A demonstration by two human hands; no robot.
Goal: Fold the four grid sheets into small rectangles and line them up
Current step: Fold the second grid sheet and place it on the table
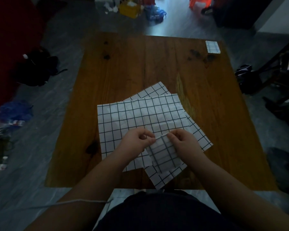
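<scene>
Both hands hold a partly folded white sheet with a black grid (163, 155), lifted above the table's near edge. My left hand (137, 140) pinches its upper left corner, and my right hand (183, 142) pinches its upper right edge. Under them lie two unfolded grid sheets: a top sheet (137, 115) lying flat, and a second sheet (150, 92) beneath it, turned at an angle, with corners showing at the back and right. One small folded grid rectangle (212, 46) rests at the far right corner of the wooden table (140, 64).
On the floor to the left lie a dark bundle (38, 69) and a blue bag (15, 110). A dark chair frame (277, 69) and a bag stand to the right. Yellow, blue and orange items clutter the floor beyond the table. A white cord (73, 201) runs by my lap.
</scene>
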